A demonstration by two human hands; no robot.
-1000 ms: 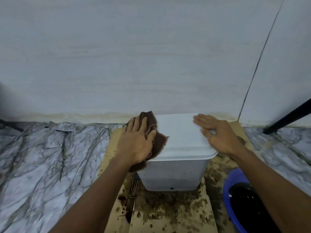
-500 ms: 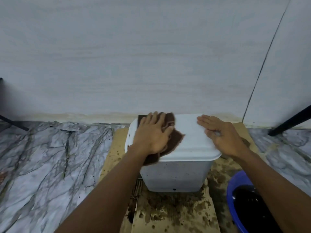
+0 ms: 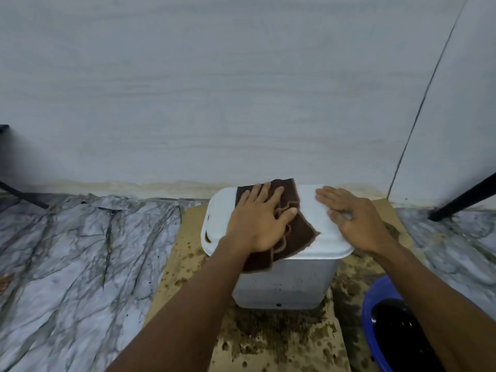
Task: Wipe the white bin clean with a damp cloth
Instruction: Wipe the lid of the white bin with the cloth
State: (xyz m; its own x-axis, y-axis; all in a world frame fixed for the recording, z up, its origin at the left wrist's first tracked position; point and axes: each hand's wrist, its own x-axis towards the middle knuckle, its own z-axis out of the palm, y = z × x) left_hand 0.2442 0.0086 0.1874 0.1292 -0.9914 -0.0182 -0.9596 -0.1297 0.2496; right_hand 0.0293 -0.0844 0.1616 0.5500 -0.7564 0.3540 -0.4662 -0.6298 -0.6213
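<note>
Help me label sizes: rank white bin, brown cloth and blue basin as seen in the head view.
1. white bin
2-3. brown cloth and blue basin: look alike; basin cut off by the frame, so unranked.

The single head-worn wide-angle camera faces forward and down, close above the white bin (image 3: 284, 285), wall (image 3: 241, 89) behind.

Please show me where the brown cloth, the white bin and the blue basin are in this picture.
brown cloth (image 3: 302, 232), head view, its flat part lying on the lid.
white bin (image 3: 290, 285), head view, its front wall below the lid.
blue basin (image 3: 368, 318), head view, its left rim.
</note>
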